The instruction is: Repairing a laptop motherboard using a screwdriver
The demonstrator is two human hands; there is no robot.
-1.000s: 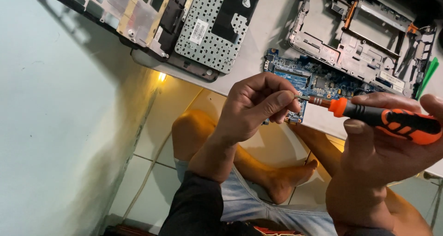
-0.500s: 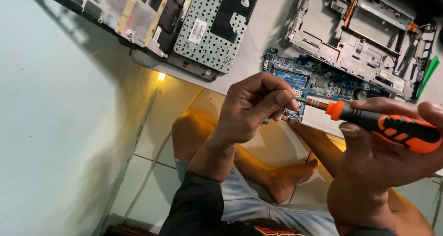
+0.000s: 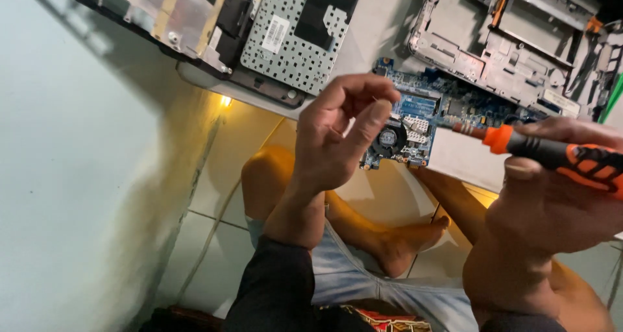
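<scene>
The right hand [image 3: 551, 202] grips an orange-and-black screwdriver [image 3: 551, 155], fingers clamped on its handle, tip aimed at the blue circuit board [image 3: 422, 115]. Before that board, the left hand [image 3: 341, 134] pinches thumb and forefinger together, contents unseen. Beyond lies a grey laptop chassis [image 3: 513, 47].

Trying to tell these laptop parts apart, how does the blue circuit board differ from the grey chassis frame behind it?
The blue circuit board is flat, blue and dotted with chips and a small round fan; the grey chassis frame is bare, ribbed and grey. The circuit board is smaller and partly hidden by the left hand; the chassis frame lies unobstructed. Both rest on the pale table.
</scene>
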